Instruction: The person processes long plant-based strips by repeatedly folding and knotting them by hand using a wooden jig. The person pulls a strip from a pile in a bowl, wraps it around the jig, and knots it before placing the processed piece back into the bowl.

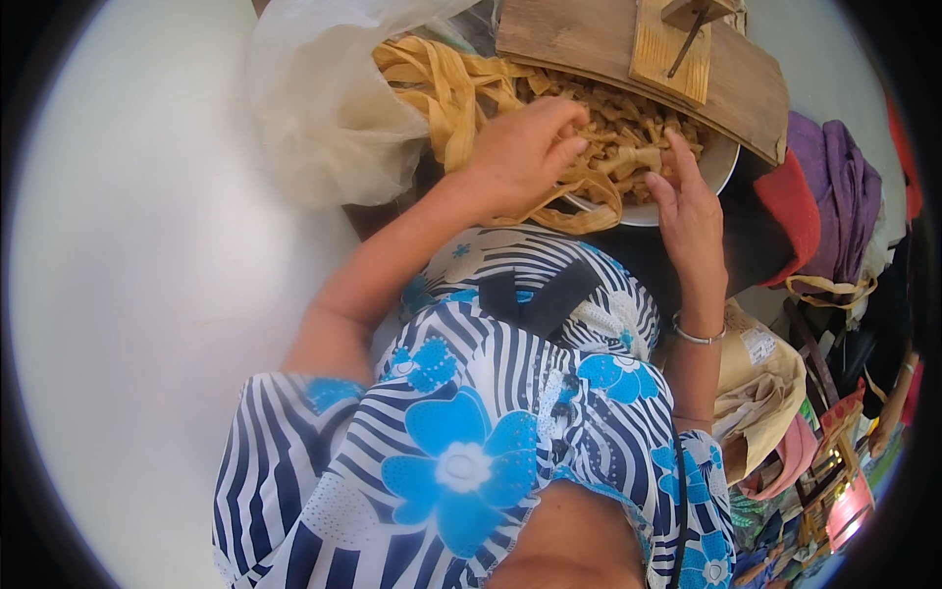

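My left hand (541,151) is over a white basin (725,173), its fingers curled and its thumb near the forefinger; what lies between them is not clear. My right hand (684,184) is at the basin's right side, with a light tan knotted piece (631,158) between thumb and fingers and the forefinger raised. Many small tan knotted pieces (611,118) fill the basin. Long flat tan strips (441,81) hang from a translucent plastic bag (331,125) on the left. One strip loops (600,213) over the basin's near rim, below my left hand.
A wooden board (574,33) lies across the basin's far side, bearing a smaller wood block (666,59) with a metal rod. At the right are red cloth (791,213), purple cloth (835,191) and a brown paper bag (758,383). Another person's arm (894,405) shows at the far right.
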The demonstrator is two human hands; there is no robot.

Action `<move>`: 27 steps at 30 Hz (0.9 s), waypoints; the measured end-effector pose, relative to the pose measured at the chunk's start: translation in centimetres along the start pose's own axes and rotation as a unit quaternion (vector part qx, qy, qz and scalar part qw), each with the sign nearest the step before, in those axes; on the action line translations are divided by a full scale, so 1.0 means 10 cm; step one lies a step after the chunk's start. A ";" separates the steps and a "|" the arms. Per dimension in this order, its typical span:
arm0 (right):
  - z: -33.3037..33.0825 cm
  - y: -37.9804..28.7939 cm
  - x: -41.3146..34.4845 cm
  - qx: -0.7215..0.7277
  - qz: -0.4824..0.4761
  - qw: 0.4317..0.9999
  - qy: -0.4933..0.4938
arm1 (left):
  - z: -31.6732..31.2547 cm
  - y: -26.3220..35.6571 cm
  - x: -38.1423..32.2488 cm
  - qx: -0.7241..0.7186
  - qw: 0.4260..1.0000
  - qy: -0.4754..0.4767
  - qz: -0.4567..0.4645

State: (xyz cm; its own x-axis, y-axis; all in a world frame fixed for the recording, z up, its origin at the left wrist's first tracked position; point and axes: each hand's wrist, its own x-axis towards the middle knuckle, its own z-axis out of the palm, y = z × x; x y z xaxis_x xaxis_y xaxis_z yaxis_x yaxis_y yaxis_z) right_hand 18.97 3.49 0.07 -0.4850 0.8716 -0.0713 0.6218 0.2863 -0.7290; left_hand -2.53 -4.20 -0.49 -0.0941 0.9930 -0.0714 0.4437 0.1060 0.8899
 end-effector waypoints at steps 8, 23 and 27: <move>0.30 -0.03 0.02 0.046 0.012 0.979 -0.198 | 0.04 -0.05 -0.05 0.181 0.982 -0.040 0.020; -0.04 -0.27 0.11 0.358 0.003 0.919 -0.166 | -0.15 1.05 -0.50 0.077 0.951 -0.173 0.245; 0.27 -0.53 0.29 0.222 -0.086 0.954 -0.182 | -0.15 1.25 -0.44 0.075 0.941 -0.226 0.241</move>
State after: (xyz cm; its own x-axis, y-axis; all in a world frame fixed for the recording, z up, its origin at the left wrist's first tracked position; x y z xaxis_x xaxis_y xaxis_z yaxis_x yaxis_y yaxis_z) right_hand 12.66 3.46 1.88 -0.7881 0.6079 -0.0971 0.2309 0.1458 -0.9620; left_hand 2.05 -7.30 11.61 0.5232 0.8452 0.1092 0.4624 -0.3892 0.7967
